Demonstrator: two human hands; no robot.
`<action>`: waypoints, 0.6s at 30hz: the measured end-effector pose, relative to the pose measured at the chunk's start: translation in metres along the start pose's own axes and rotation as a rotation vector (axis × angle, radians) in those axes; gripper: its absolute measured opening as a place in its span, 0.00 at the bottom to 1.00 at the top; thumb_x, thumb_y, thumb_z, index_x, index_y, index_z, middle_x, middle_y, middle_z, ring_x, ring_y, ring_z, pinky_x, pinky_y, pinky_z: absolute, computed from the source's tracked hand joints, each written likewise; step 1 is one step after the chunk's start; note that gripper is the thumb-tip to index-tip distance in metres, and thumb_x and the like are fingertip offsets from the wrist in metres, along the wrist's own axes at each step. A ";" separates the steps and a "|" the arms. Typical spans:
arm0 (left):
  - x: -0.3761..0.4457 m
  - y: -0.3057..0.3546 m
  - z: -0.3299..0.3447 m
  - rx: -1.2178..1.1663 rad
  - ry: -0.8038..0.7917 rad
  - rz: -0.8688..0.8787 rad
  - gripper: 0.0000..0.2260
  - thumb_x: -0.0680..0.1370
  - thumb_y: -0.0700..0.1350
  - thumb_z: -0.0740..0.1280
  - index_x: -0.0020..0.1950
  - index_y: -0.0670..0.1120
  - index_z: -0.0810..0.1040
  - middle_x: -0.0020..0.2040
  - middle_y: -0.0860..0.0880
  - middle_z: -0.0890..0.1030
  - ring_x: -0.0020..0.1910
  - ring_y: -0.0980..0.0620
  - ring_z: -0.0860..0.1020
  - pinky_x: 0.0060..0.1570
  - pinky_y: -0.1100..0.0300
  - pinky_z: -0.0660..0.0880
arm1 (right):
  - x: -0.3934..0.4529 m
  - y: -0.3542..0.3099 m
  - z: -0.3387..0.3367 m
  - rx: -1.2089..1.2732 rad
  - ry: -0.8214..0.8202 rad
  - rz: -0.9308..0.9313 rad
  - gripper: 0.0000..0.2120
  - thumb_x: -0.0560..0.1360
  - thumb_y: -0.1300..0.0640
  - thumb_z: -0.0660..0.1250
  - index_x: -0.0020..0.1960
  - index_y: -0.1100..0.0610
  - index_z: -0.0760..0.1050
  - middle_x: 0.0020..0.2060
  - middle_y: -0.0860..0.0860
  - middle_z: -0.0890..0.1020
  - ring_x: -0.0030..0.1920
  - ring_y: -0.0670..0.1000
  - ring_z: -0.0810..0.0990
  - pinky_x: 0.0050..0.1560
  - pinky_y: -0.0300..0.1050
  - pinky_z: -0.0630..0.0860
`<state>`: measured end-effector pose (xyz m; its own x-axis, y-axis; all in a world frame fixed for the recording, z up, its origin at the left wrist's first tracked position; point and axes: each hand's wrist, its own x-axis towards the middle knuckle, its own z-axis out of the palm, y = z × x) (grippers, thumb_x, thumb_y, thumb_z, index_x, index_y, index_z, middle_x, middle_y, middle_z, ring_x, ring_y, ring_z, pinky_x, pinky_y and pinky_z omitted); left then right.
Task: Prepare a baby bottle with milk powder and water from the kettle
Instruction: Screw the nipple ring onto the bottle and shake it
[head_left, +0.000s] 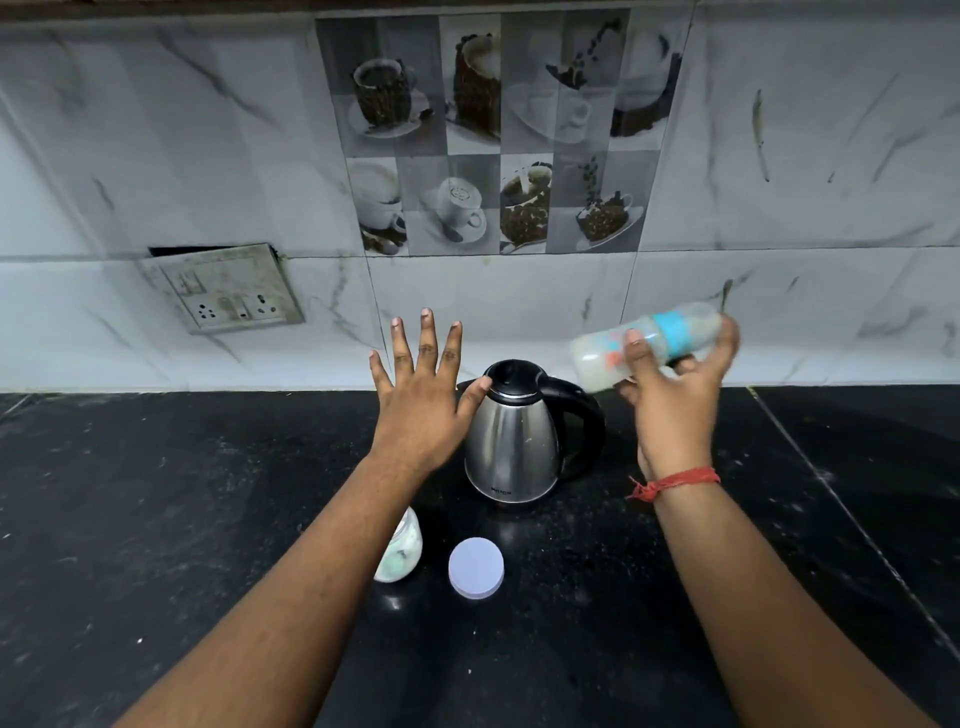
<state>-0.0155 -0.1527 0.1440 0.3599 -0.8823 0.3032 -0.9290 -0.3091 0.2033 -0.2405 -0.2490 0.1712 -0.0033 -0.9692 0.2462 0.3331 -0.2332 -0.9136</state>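
Note:
My right hand (675, 395) grips a clear baby bottle (597, 364) with a blue collar, held nearly sideways in the air to the right of the kettle; it is blurred and holds milky liquid. A steel kettle (511, 447) with a black lid and handle stands on the black counter (156, 519). My left hand (423, 400) hovers with fingers spread just left of the kettle's top, thumb close to the lid. A glass jar (402, 551) with pale powder sits partly hidden under my left forearm. Its round white lid (476, 568) lies flat beside it.
A tiled wall rises right behind the counter. A switch and socket plate (228, 299) hangs loose on the wall at the left. A seam in the counter (857, 519) runs diagonally at the right.

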 end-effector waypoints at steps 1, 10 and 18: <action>0.000 0.001 0.000 0.003 0.002 0.005 0.37 0.77 0.72 0.34 0.83 0.56 0.36 0.83 0.48 0.32 0.80 0.41 0.28 0.77 0.31 0.37 | 0.001 -0.001 0.001 0.031 0.021 -0.006 0.41 0.70 0.55 0.78 0.74 0.39 0.58 0.59 0.56 0.80 0.52 0.50 0.87 0.47 0.57 0.85; 0.001 0.003 -0.003 0.004 0.008 0.014 0.38 0.77 0.72 0.34 0.84 0.56 0.37 0.84 0.47 0.32 0.81 0.40 0.29 0.78 0.31 0.38 | -0.004 -0.002 0.004 -0.026 -0.054 -0.004 0.43 0.67 0.51 0.79 0.73 0.37 0.59 0.59 0.55 0.80 0.53 0.53 0.86 0.53 0.64 0.83; 0.003 0.006 -0.006 0.005 0.006 0.017 0.38 0.77 0.72 0.34 0.84 0.55 0.37 0.84 0.47 0.33 0.81 0.39 0.30 0.78 0.30 0.39 | -0.007 0.011 -0.001 -0.066 -0.137 0.076 0.40 0.74 0.61 0.77 0.75 0.40 0.59 0.56 0.56 0.81 0.52 0.54 0.87 0.44 0.53 0.85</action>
<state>-0.0197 -0.1547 0.1515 0.3447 -0.8853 0.3120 -0.9354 -0.2960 0.1936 -0.2382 -0.2448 0.1593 0.1499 -0.9654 0.2135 0.2647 -0.1689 -0.9494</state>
